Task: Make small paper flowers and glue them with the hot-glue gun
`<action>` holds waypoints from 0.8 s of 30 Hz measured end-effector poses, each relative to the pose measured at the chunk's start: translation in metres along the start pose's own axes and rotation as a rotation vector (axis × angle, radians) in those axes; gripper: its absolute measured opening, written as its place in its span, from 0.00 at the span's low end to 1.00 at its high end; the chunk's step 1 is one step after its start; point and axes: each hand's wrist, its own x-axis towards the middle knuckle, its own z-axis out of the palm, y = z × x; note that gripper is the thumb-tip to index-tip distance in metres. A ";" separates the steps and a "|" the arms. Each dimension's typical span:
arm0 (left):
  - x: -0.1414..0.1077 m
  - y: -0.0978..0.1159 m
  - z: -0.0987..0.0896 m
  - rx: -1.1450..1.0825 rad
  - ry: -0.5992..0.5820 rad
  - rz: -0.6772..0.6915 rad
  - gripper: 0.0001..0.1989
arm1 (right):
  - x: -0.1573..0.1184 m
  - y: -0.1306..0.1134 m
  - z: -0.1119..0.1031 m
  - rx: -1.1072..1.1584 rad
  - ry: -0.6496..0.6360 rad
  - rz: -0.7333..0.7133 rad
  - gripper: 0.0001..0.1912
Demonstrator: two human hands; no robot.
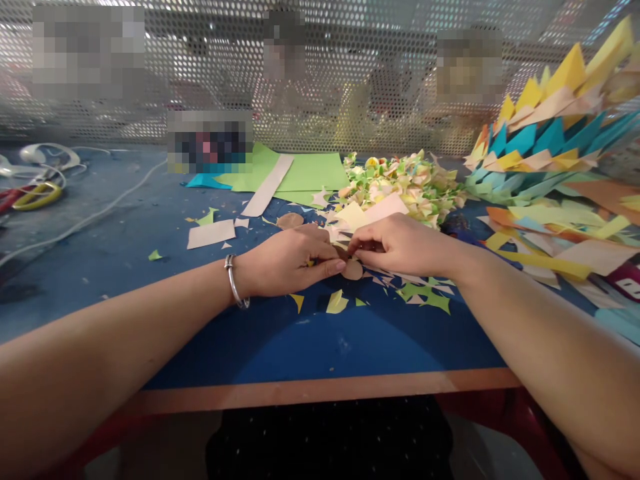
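My left hand, with a silver bangle at its wrist, pinches small round paper pieces between thumb and fingers. A pale tan paper circle sticks out below the fingertips, and part of a darker brown piece shows just above it. From the other side my right hand has its thumb and forefinger closed at the edge of these pieces. Another brown paper circle lies on the table behind my left hand. Cut paper scraps are scattered under and around both hands. The fingers partly hide what they hold.
Green paper sheets and a pale strip lie behind my hands. A heap of small paper pieces stands beside tall stacks of pointed coloured paper. Yellow-handled scissors and a white cable are at left. A perforated metal panel backs the table.
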 end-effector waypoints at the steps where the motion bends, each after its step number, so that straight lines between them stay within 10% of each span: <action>1: 0.000 -0.001 0.001 0.003 -0.007 -0.003 0.14 | 0.000 0.000 0.000 -0.011 0.016 -0.002 0.11; 14: 0.002 -0.003 0.006 -0.001 -0.013 -0.048 0.11 | -0.002 -0.011 0.000 -0.102 -0.115 -0.008 0.11; 24: 0.003 0.000 0.005 -0.259 0.061 -0.277 0.10 | -0.006 -0.008 0.002 -0.032 0.179 -0.260 0.07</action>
